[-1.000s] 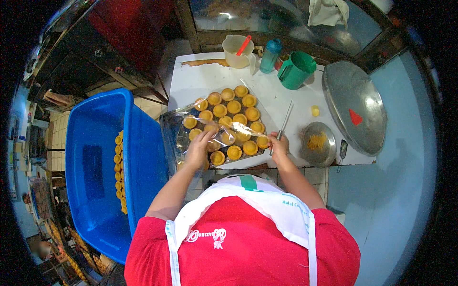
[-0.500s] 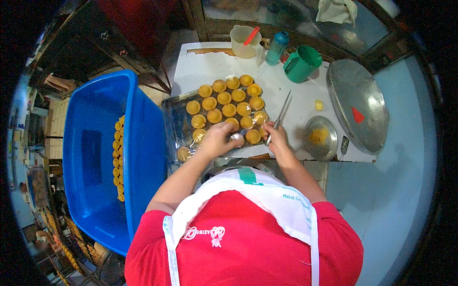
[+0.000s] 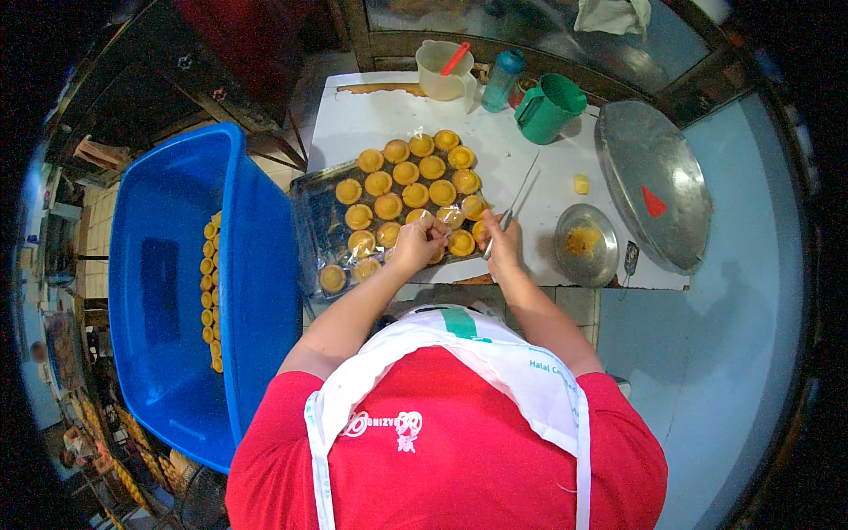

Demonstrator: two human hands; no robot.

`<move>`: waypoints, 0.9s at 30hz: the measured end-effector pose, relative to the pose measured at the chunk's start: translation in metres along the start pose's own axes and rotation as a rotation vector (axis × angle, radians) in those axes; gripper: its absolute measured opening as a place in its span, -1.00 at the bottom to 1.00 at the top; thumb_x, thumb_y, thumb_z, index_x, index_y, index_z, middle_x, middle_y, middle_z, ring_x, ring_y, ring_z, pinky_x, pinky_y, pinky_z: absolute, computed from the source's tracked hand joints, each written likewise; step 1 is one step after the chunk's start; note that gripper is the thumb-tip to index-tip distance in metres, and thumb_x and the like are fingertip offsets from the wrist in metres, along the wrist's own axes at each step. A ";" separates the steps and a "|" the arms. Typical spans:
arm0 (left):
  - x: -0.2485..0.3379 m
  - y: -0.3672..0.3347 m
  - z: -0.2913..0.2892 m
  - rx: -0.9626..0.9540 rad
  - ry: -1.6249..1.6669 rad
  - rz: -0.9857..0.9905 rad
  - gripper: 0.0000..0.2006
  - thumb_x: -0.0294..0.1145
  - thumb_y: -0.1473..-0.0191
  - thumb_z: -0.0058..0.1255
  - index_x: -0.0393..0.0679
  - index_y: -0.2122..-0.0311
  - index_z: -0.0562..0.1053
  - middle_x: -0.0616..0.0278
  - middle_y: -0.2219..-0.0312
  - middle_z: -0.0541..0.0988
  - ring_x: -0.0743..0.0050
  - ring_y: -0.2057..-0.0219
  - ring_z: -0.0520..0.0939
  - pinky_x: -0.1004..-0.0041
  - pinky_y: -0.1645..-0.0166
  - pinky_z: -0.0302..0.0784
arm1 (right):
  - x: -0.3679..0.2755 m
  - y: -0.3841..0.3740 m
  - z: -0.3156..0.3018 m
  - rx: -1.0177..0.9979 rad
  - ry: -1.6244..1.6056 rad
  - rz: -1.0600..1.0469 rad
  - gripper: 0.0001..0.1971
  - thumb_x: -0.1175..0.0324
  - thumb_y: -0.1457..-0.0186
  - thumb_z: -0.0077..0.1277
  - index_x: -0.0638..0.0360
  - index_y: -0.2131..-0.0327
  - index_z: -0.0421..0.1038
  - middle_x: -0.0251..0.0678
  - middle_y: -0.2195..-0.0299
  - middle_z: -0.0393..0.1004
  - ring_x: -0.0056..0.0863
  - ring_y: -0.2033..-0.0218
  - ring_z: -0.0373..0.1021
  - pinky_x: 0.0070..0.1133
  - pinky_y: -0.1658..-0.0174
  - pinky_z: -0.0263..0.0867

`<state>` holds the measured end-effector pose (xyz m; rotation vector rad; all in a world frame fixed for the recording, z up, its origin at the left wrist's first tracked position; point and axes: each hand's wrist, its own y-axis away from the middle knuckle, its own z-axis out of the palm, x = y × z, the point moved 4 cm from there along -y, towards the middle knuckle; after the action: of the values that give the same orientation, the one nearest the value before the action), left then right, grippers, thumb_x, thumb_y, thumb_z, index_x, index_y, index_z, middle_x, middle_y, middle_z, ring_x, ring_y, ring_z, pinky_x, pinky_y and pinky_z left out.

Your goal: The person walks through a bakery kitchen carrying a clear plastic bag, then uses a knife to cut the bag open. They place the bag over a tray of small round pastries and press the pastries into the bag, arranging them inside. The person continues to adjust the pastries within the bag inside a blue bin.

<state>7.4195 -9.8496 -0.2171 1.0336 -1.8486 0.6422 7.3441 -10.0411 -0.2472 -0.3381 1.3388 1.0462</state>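
Honestly, left hand (image 3: 417, 243) fingers pinch 1 tart (image 3: 439, 231) on the tray (image 3: 309, 208), right hand (image 3: 503, 243) grips long tweezers (image 3: 514, 199) at 3 o'clock; squeezing harder could crumble that shell.

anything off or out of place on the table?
One yellow piece lies loose on the white table, apart from the tray of tarts. Left hand is on a tart; right hand holds a thin metal tool.

Shirt: I am seeing the person wearing a red short-sleeved cotton shirt (image 3: 459, 459).
Apron: they are wearing a white cloth apron (image 3: 477, 353) with straps crossing the back.
Forearms: showing bare.
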 end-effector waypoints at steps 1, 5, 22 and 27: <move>-0.006 0.001 0.003 -0.019 0.001 -0.043 -0.75 -0.47 0.16 0.34 -0.22 0.31 0.56 0.15 0.56 0.61 0.35 0.54 0.62 0.34 0.36 0.52 | 0.006 0.004 0.003 0.004 0.062 -0.030 -0.52 0.19 0.00 0.34 0.12 0.20 0.22 -0.46 0.52 0.29 -0.64 0.60 0.29 -0.62 0.62 0.21; 0.002 0.003 0.013 -0.067 -0.007 -0.046 -0.76 -0.43 0.16 0.36 -0.22 0.35 0.55 0.18 0.61 0.56 0.36 0.57 0.56 0.35 0.41 0.46 | 0.030 0.007 0.012 -0.060 0.269 -0.130 -0.50 0.35 0.06 0.36 0.16 0.18 0.21 -0.37 0.41 0.41 -0.56 0.43 0.40 -0.59 0.43 0.35; -0.010 -0.004 0.030 -0.013 -0.117 0.018 -0.78 -0.27 0.02 0.22 -0.21 0.47 0.50 -0.01 0.50 0.57 -0.02 0.41 0.60 0.15 0.30 0.50 | -0.035 0.114 -0.110 -0.270 1.295 -0.339 -0.59 0.08 -0.17 0.06 0.25 0.11 0.47 -0.02 0.25 0.55 -0.04 0.27 0.50 -0.25 0.17 0.40; -0.004 -0.002 0.038 -0.041 -0.162 0.068 -0.82 -0.33 0.02 0.17 -0.20 0.49 0.48 -0.02 0.49 0.56 -0.05 0.38 0.60 0.13 0.29 0.50 | -0.033 0.131 -0.098 -0.194 1.380 -0.199 -0.58 0.07 -0.16 0.05 0.23 0.10 0.48 -0.01 0.19 0.55 0.00 0.18 0.49 -0.22 0.11 0.39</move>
<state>7.4051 -9.8783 -0.2380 1.0250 -2.0363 0.5725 7.1857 -10.0572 -0.1977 -1.4860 2.3147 0.7182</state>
